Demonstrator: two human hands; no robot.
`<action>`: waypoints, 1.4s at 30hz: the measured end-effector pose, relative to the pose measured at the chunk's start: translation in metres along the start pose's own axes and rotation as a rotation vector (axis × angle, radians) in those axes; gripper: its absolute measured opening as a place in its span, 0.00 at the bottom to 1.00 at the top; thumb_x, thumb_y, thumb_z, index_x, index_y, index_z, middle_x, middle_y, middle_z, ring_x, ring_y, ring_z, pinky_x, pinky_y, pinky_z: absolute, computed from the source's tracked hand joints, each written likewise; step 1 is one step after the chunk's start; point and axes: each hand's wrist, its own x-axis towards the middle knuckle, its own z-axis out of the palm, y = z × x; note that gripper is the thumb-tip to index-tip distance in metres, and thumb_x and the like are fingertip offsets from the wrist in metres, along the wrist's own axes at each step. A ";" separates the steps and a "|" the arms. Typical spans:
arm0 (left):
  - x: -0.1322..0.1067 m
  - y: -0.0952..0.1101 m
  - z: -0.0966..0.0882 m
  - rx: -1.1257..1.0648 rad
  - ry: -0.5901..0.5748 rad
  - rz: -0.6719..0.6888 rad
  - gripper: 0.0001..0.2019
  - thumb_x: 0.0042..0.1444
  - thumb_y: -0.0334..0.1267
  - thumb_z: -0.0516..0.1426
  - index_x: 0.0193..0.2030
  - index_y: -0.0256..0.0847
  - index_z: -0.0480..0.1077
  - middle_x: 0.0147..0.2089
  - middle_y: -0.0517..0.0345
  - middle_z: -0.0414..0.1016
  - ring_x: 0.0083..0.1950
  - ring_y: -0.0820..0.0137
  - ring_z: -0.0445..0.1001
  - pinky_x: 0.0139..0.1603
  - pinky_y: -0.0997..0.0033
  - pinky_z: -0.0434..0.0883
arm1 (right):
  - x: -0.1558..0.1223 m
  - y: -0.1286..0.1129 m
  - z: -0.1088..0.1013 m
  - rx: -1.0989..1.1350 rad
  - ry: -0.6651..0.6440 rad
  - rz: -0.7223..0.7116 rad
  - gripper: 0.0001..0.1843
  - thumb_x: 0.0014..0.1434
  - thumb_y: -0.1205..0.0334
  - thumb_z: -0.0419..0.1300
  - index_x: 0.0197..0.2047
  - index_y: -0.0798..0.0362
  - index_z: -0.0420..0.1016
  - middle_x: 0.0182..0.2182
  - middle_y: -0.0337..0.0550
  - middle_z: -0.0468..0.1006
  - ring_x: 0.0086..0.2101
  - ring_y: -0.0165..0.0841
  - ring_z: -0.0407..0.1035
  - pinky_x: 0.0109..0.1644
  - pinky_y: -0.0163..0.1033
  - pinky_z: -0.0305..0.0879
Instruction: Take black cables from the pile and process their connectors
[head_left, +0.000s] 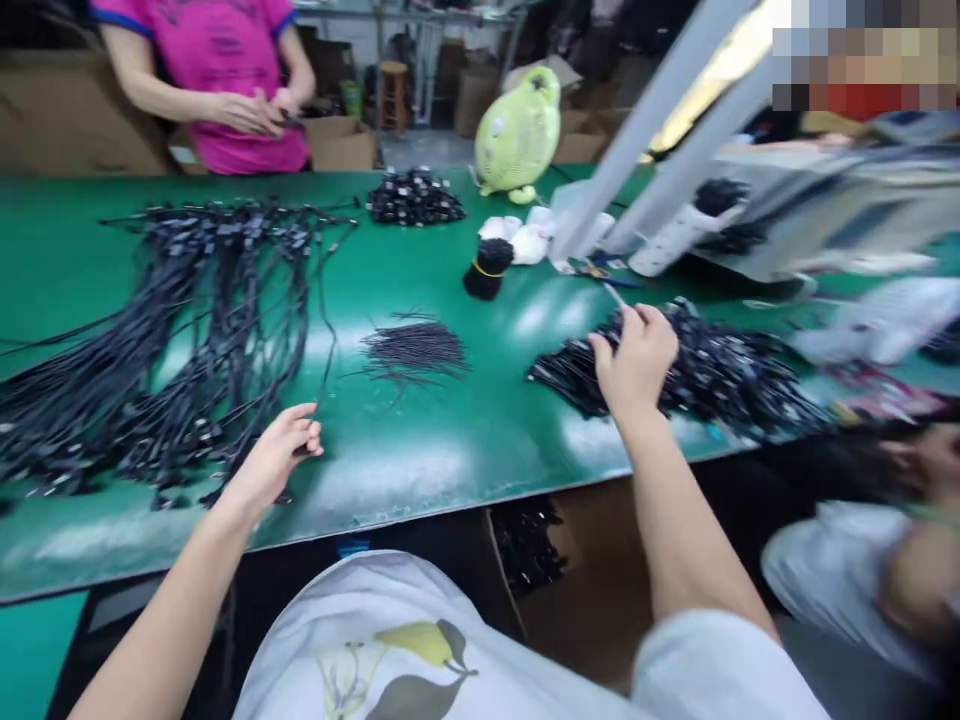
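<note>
My left hand (281, 450) is at the near left of the green table, its fingers curled round a thin black cable (330, 345) that runs away from me. Beside it spreads a large batch of black cables (217, 330) with small connectors at their ends. My right hand (637, 360) is closed on a thin pale stick (613, 293) that pokes up from the fingers; what kind of tool it is, I cannot tell. That hand is over the left part of a heap of bundled black cables (720, 370). Between my hands lies a loose pile of short black ties (415, 350).
Farther back on the green table (420, 450) are a pile of black parts (415, 195), a banded black bundle (487, 268), white rolls (525, 235) and a green plush toy (517, 135). Slanting grey posts (637, 150) rise at right. A person in pink (217, 80) stands opposite; another sits at right.
</note>
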 end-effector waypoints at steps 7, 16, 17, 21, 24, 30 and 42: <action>-0.071 0.046 0.021 -0.290 -0.337 -0.017 0.15 0.59 0.46 0.58 0.44 0.36 0.73 0.25 0.67 0.56 0.18 0.85 0.45 0.16 0.81 0.48 | -0.023 -0.250 0.029 0.636 -0.430 -0.822 0.29 0.61 0.60 0.59 0.65 0.49 0.60 0.63 0.54 0.61 0.56 0.41 0.63 0.58 0.49 0.64; -0.128 0.020 -0.071 -0.407 0.275 0.192 0.12 0.56 0.43 0.62 0.31 0.35 0.73 0.28 0.59 0.65 0.29 0.77 0.62 0.28 0.78 0.64 | 0.142 -0.337 0.074 0.380 -0.429 -0.451 0.12 0.64 0.71 0.51 0.37 0.61 0.76 0.40 0.52 0.77 0.44 0.35 0.69 0.50 0.42 0.63; -0.124 0.015 -0.078 -0.490 0.316 0.166 0.11 0.55 0.41 0.62 0.30 0.34 0.73 0.29 0.59 0.65 0.29 0.78 0.62 0.26 0.79 0.63 | 0.154 -0.335 0.068 0.360 -0.402 -0.426 0.13 0.65 0.70 0.50 0.41 0.62 0.76 0.43 0.53 0.76 0.47 0.36 0.69 0.53 0.44 0.61; -0.109 0.008 -0.092 -0.903 0.251 0.127 0.09 0.55 0.35 0.60 0.26 0.34 0.69 0.33 0.57 0.69 0.34 0.77 0.69 0.31 0.80 0.69 | 0.161 -0.330 0.041 0.274 -0.359 -0.494 0.20 0.66 0.62 0.49 0.46 0.68 0.77 0.43 0.58 0.77 0.58 0.50 0.60 0.59 0.55 0.49; -0.101 0.013 -0.096 -1.044 0.236 0.166 0.09 0.57 0.34 0.57 0.27 0.35 0.70 0.37 0.56 0.72 0.34 0.78 0.72 0.32 0.81 0.71 | 0.150 -0.315 0.033 -0.002 -0.350 -0.650 0.15 0.66 0.69 0.50 0.48 0.62 0.77 0.40 0.63 0.78 0.53 0.51 0.67 0.52 0.55 0.55; -0.091 0.012 -0.093 -0.748 0.340 0.314 0.10 0.56 0.40 0.60 0.29 0.35 0.72 0.43 0.53 0.74 0.40 0.72 0.76 0.41 0.74 0.74 | 0.105 -0.288 0.028 -0.199 -0.278 -0.647 0.16 0.65 0.62 0.53 0.55 0.51 0.70 0.37 0.59 0.80 0.27 0.40 0.70 0.24 0.40 0.45; -0.094 0.008 -0.039 0.291 -0.285 0.219 0.13 0.63 0.42 0.51 0.43 0.39 0.75 0.20 0.65 0.60 0.21 0.76 0.58 0.24 0.76 0.57 | -0.033 -0.312 -0.043 0.425 -0.605 -1.122 0.13 0.65 0.52 0.55 0.36 0.51 0.73 0.32 0.42 0.76 0.30 0.31 0.68 0.28 0.36 0.50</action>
